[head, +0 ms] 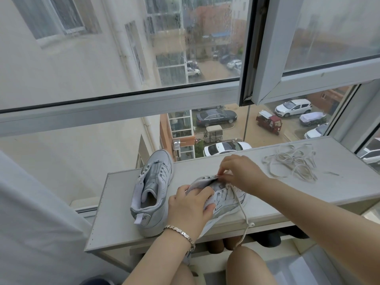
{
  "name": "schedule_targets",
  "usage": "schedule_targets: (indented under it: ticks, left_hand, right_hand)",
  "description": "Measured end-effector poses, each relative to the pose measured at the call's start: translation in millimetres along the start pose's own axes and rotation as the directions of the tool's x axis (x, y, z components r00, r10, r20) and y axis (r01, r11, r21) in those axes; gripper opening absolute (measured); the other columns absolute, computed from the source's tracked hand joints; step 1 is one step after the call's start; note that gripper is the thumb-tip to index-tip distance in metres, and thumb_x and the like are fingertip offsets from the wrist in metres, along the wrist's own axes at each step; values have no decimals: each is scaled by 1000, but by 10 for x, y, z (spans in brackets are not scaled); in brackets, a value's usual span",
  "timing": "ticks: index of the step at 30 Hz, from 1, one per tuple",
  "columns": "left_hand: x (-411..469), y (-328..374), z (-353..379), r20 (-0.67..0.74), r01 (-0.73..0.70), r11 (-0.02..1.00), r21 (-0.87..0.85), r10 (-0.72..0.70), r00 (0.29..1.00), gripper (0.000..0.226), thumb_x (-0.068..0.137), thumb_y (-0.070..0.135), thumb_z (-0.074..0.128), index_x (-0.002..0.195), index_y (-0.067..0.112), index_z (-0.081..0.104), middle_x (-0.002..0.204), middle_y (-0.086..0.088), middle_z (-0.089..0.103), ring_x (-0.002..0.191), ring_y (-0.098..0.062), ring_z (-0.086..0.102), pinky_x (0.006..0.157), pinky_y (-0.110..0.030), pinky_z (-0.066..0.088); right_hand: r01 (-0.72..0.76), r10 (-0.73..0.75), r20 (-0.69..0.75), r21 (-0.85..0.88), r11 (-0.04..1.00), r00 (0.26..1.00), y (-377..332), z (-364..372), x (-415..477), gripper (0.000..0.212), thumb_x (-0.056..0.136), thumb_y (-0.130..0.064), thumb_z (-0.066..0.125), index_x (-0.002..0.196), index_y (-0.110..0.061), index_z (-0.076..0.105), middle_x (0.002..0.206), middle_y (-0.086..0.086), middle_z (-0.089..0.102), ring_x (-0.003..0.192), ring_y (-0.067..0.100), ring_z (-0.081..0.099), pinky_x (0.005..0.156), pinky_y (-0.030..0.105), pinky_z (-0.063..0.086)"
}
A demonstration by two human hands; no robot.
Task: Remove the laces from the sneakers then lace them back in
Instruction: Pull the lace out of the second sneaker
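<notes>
Two white sneakers sit on a pale shelf (123,219) by the window. The left sneaker (152,188) stands upright with no lace in its eyelets. My left hand (190,204) grips the collar and tongue of the right sneaker (226,202), which is tilted on its side. My right hand (238,172) pinches that shoe's lace at an eyelet near the top. The lace (241,210) runs down over the shoe's side and hangs past the shelf's front edge. A second, loose lace (292,161) lies in a tangle on the shelf at the right.
The window frame (123,108) and glass rise right behind the shelf, with an open sash (267,58) at the upper right. White cloth (30,223) fills the left. My knees (246,264) are below the shelf's front edge, and dark shoes (269,237) sit underneath.
</notes>
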State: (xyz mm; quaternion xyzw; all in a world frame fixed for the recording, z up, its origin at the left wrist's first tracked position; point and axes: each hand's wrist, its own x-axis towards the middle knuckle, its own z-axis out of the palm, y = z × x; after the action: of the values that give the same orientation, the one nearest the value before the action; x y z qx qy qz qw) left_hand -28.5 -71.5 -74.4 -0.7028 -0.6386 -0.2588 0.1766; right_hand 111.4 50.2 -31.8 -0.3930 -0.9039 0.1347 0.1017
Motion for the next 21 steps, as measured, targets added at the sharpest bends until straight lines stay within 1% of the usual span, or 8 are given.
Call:
schedule_targets:
  ticks: [3,6,8,10,13,16,18,21]
  left_hand:
    - [-2,-7,3,-9,-32,999,-16,31,999,25,68,45,46,88,32,41,67,23,62,72,-16,65,44,-27,46]
    - [4,-11,9,-8,-32,999,-32,32,999,26,68,45,46,89,30,42,67,24,62,71,-16,64,45,-28,47]
    - [6,-11,16,-13,-24,999,-28,23,1000,26,68,46,40,89,30,42,67,25,62,71,-15,64,44,-27,46]
    - [6,-12,24,-28,-33,999,-30,32,999,25,68,46,43,88,31,42,66,24,61,71,-16,65,44,-28,46]
    - [3,-8,30,-34,-47,998,-32,46,998,30,63,44,55,86,31,42,64,23,61,70,-17,64,42,-28,45]
    - [8,-4,19,-28,-37,999,-9,37,999,23,68,46,42,87,32,41,64,25,60,70,-14,64,43,-26,45]
    - [5,1,17,-15,-30,1000,-10,30,999,23,68,47,37,87,33,41,65,25,60,71,-13,64,45,-25,46]
    - [6,8,1,5,-20,1000,-11,20,1000,23,68,48,36,86,34,40,65,26,60,71,-11,64,46,-24,47]
  right_hand:
    - [10,-10,-33,23,1000,999,69,-23,-34,15,86,-31,64,89,-19,72,97,-8,64,98,9,52,85,24,33]
    - [-169,187,-78,196,966,979,214,-117,-43,11,82,-23,69,83,-13,73,85,-3,65,83,11,55,78,25,40]
    - [-338,376,-103,271,901,921,403,-186,-33,11,82,-19,70,84,-9,73,82,2,67,80,15,57,74,25,41]
    - [-460,505,-128,270,846,853,584,-223,-28,13,82,-20,69,84,-8,73,84,9,69,80,21,59,72,28,44]
    - [-550,595,-166,252,796,786,631,-224,-10,15,85,-20,65,84,-7,71,82,11,65,76,24,54,66,27,38]
    - [-634,686,-165,278,722,709,601,-112,83,16,85,-15,61,75,-4,68,76,12,62,76,31,56,65,28,39]
    - [-684,746,-129,320,655,654,600,-14,149,19,83,-13,59,65,-6,59,74,13,58,72,30,54,63,28,38]
    - [-727,799,-77,371,578,596,586,90,199,16,83,-12,56,70,-4,51,78,13,53,74,27,48,64,27,35]
